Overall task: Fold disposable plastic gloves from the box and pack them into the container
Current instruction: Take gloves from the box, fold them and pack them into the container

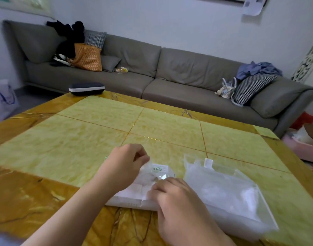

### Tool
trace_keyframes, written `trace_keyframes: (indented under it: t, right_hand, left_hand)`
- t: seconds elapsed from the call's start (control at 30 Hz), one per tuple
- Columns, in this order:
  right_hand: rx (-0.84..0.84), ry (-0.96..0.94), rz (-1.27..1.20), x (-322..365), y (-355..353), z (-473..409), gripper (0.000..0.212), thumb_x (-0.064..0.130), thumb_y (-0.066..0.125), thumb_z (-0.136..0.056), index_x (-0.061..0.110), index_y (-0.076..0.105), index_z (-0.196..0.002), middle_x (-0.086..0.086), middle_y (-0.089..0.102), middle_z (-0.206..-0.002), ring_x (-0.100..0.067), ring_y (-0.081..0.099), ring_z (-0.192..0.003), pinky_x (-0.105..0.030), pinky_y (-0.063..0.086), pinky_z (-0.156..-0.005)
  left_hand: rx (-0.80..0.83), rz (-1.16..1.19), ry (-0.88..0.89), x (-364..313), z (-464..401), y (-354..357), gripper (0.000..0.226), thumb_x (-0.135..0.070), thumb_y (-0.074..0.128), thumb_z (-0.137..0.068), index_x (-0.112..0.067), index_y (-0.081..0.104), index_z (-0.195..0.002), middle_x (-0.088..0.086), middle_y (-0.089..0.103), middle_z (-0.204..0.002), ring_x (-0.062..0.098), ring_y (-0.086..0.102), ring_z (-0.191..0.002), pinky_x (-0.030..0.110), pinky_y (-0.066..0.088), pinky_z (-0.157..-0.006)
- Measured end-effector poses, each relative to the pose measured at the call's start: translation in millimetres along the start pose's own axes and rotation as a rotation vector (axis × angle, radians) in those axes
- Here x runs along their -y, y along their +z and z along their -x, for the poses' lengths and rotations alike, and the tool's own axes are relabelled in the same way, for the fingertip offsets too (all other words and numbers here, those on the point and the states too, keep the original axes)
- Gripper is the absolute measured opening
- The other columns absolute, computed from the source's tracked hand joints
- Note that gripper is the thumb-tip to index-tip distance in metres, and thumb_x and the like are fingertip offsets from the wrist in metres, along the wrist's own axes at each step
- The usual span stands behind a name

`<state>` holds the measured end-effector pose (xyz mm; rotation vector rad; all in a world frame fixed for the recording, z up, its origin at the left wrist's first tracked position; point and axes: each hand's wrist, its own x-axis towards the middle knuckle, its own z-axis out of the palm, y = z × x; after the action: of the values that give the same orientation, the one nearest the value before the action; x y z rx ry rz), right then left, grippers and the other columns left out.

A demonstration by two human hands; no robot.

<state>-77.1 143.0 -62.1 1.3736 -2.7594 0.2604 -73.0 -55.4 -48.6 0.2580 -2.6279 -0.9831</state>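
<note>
While gripped, box [134,194] perhaps mid-table.

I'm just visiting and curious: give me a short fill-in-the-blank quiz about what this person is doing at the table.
1. Both hands work at the white glove ____, which lies on the table.
2. The left hand pinches a thin clear plastic ____.
3. The clear container lies to the ____ of the right hand.
4. Behind the table stands a grey ____.

Missing words: box; glove; right; sofa.
</note>
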Motion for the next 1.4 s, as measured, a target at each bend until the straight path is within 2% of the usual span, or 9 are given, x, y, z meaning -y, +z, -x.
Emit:
trace_keyframes:
  t: [0.23,0.37,0.43,0.53,0.6,0.7,0.97,1.3,1.4]
  right_hand:
    - [0.002,-0.039,-0.011,0,-10,1,0.045,0.017,0.048,-0.086,0.028,0.071,-0.123,0.010,0.060,-0.123,-0.019,0.048,-0.119,-0.028,0.041,-0.105]
    - [-0.004,-0.028,-0.043,0,-13,2,0.043,0.014,0.052,-0.087,0.027,0.072,-0.123,0.009,0.060,-0.123,-0.019,0.048,-0.120,-0.026,0.041,-0.103]
    - [-0.009,-0.022,-0.079,0,-13,4,0.044,0.013,0.051,-0.090,0.028,0.069,-0.127,0.011,0.057,-0.124,-0.016,0.043,-0.122,-0.024,0.039,-0.104]
    - [0.000,-0.018,-0.118,-1,-12,5,0.045,0.012,0.050,-0.091,0.030,0.068,-0.129,0.013,0.055,-0.124,-0.015,0.041,-0.124,-0.024,0.038,-0.104]
    - [0.014,-0.011,-0.114,-2,-11,5,0.044,0.012,0.050,-0.091,0.030,0.069,-0.127,0.014,0.054,-0.126,-0.016,0.041,-0.125,-0.025,0.039,-0.104]
    - [0.026,-0.020,-0.090,-1,-11,4,0.043,0.013,0.051,-0.090,0.028,0.070,-0.125,0.012,0.056,-0.126,-0.017,0.042,-0.125,-0.027,0.040,-0.104]
    - [0.059,-0.024,-0.023,1,-15,0,0.039,0.011,0.055,-0.088,0.022,0.072,-0.121,0.005,0.059,-0.122,-0.022,0.046,-0.117,-0.025,0.037,-0.089]
    - [0.024,0.125,-0.093,7,-16,1,0.061,0.009,0.048,-0.088,0.026,0.034,-0.145,0.003,0.057,-0.118,-0.022,0.052,-0.116,-0.034,0.049,-0.090]
    - [0.032,0.084,-0.055,6,-11,0,0.055,0.005,0.047,-0.087,0.020,0.051,-0.140,0.002,0.058,-0.124,-0.022,0.052,-0.119,-0.031,0.047,-0.096]
  left_hand:
    - [-0.140,0.302,-0.062,-7,1,-14,0.029,-0.038,0.057,-0.103,-0.025,0.070,-0.080,-0.002,0.070,-0.073,0.002,0.056,-0.054,0.017,0.046,-0.055]
    - [0.324,0.206,-0.097,0,8,-31,0.064,-0.083,0.065,-0.069,-0.039,0.064,-0.114,-0.021,0.071,-0.102,-0.005,0.066,-0.096,0.025,0.054,-0.089]
    - [0.451,-0.014,-0.097,7,15,-32,0.069,-0.073,0.083,-0.061,-0.045,0.058,-0.119,-0.026,0.063,-0.113,-0.007,0.058,-0.108,0.022,0.049,-0.094]
    - [0.254,-0.178,-0.026,12,11,-20,0.012,-0.023,0.073,-0.083,-0.032,0.070,-0.091,-0.017,0.069,-0.091,0.007,0.065,-0.085,0.033,0.056,-0.074]
    - [0.112,-0.172,-0.051,13,7,-12,0.018,-0.012,0.057,-0.087,-0.019,0.065,-0.073,-0.006,0.068,-0.072,0.023,0.064,-0.066,0.040,0.053,-0.057]
    - [0.049,-0.092,-0.049,12,6,-8,0.033,-0.005,0.048,-0.083,-0.028,0.064,-0.067,-0.014,0.073,-0.081,0.013,0.069,-0.074,0.041,0.059,-0.065]
    - [0.096,-0.242,0.193,-21,24,7,0.040,-0.010,0.040,-0.081,-0.031,0.070,-0.096,-0.014,0.062,-0.095,0.014,0.062,-0.080,0.038,0.053,-0.065]
    - [0.079,-0.317,0.229,-36,40,19,0.022,-0.022,0.044,-0.084,-0.030,0.064,-0.085,-0.011,0.058,-0.089,0.017,0.060,-0.074,0.032,0.049,-0.061]
    - [0.040,-0.047,0.159,-48,40,11,0.028,-0.026,0.038,-0.081,-0.034,0.063,-0.072,-0.014,0.065,-0.087,0.007,0.063,-0.073,0.029,0.051,-0.061]
